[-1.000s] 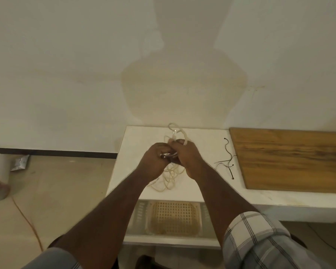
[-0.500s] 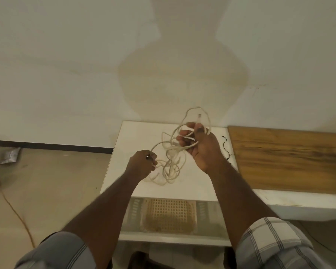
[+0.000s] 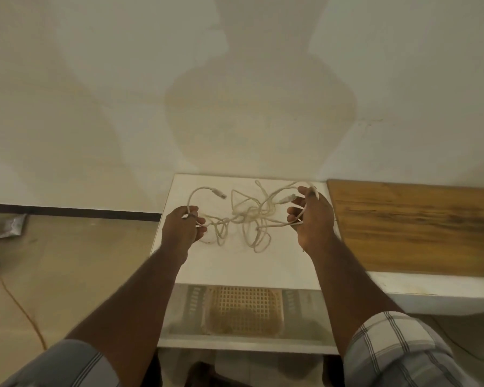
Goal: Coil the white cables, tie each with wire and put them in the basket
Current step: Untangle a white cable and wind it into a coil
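Observation:
A tangle of white cables (image 3: 246, 216) hangs stretched between my two hands above the white table (image 3: 235, 266). My left hand (image 3: 183, 229) grips one strand, whose plug end (image 3: 218, 193) arcs up to the right of it. My right hand (image 3: 312, 219) pinches other strands, and a second plug (image 3: 287, 198) sticks out by its fingers. Loose loops droop in the middle, some touching the tabletop. The white plastic basket (image 3: 243, 310) with a lattice bottom sits below the table's front edge, with nothing in it. The black tie wires are hidden behind my right hand.
A wooden board (image 3: 419, 227) lies on the surface to the right of the white table. A plain wall rises right behind. On the floor at left lie an orange cord (image 3: 23, 308) and a crumpled packet (image 3: 11, 226).
My hands were together over the cable bundle, then pulled apart sideways. The tangle is now spread wide between them, with both plug ends exposed.

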